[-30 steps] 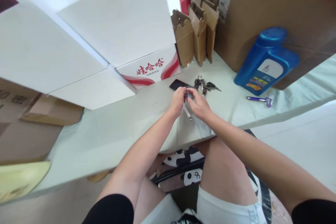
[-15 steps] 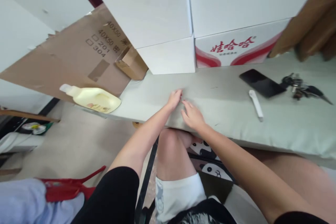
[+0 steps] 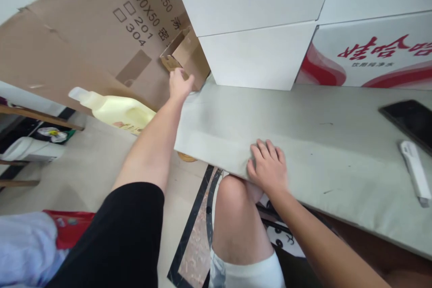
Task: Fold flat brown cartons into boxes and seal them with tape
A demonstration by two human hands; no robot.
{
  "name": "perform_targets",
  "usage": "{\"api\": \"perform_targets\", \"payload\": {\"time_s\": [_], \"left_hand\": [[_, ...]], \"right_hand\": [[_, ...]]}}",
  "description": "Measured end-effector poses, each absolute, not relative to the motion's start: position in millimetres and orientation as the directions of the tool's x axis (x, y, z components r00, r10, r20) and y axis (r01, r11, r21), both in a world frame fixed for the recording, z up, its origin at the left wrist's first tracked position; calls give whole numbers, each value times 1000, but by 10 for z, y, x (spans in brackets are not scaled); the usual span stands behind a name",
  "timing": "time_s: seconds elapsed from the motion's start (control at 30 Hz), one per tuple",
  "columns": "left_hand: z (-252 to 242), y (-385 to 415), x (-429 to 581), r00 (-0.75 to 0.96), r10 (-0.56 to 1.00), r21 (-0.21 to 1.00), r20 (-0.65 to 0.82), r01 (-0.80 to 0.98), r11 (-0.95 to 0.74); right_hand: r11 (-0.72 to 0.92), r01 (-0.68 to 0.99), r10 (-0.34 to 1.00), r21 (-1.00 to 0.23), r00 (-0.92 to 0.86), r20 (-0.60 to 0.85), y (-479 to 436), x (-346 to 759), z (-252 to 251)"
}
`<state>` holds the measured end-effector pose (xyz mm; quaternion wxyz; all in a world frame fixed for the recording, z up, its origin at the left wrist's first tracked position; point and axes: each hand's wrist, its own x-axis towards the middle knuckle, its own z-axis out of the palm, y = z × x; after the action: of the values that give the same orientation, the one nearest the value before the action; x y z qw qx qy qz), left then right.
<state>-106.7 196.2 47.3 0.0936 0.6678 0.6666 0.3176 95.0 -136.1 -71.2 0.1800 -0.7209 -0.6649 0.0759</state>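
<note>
My left hand [image 3: 180,83] is stretched out to the small cardboard box [image 3: 196,59], which leans between a big cardboard sheet and the white boxes. Its thumb and fingers are apart at the near side of that box; whether they touch it I cannot tell. My right hand [image 3: 269,166] lies palm down with spread fingers near the front edge of the pale green tabletop [image 3: 232,119], holding nothing.
A pale yellow bottle [image 3: 118,110] lies by the large cardboard sheet [image 3: 87,27] at left. White cartons [image 3: 253,58] stand along the back. At right lie a black phone [image 3: 410,119] and a white box cutter [image 3: 416,173]. My knee is under the table edge.
My hands were close together over the table. The left has moved away to the small box; the right has settled flat on the tabletop. The view has turned left.
</note>
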Motion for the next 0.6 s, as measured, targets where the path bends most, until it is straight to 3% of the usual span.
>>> {"api": "perform_targets", "payload": {"time_s": [0.13, 0.27, 0.47, 0.6], "left_hand": [[733, 2160, -1162, -9, 912, 408, 411, 896, -175], [901, 2243, -1071, 53, 936, 308, 347, 936, -168], [889, 2450, -970, -118, 938, 336, 325, 942, 3], [851, 2513, -1031, -35, 953, 339, 302, 938, -73]], "right_hand": [[-51, 943, 983, -330, 105, 148, -1361, 943, -736], [-50, 947, 983, -318, 103, 153, -1362, 935, -742], [-69, 933, 987, -353, 114, 109, -1339, 932, -729], [-72, 927, 988, -368, 117, 101, -1331, 937, -719]]}}
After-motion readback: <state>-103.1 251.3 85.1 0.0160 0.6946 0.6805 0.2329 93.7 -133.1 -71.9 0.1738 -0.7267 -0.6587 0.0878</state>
